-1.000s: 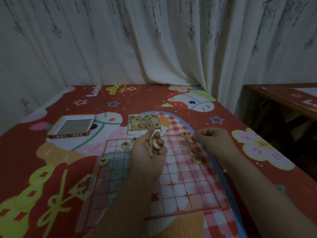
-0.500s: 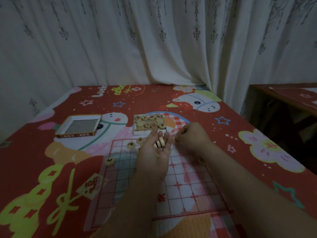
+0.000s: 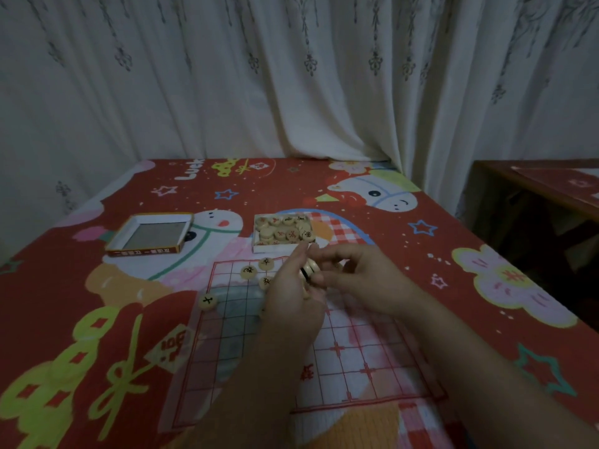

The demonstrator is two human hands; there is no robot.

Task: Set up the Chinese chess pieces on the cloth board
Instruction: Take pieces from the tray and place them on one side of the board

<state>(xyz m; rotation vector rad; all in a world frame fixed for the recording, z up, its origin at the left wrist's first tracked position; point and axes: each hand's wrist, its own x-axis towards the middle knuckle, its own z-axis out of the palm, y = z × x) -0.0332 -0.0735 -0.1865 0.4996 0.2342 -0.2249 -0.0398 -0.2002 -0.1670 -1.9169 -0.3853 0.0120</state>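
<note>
Wooden pieces (image 3: 310, 269) cupped in left hand (image 3: 291, 306) (fingers curled); right hand (image 3: 359, 280) pinches one.

White letters spelling "Luck" stood on the red tablecloth (image 3: 285, 192) near its far edge. The chess pieces (image 3: 265, 263) bore black or red characters, too blurred to read.

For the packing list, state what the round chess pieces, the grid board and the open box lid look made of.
Round pale chess pieces: probably wood, matte tan faces with inked characters; plastic possible. Thin red-lined grid board: sheer cloth or film, the print of the red tablecloth shows through it. Empty orange-sided box lid: cardboard, judging by thin folded walls.
</note>
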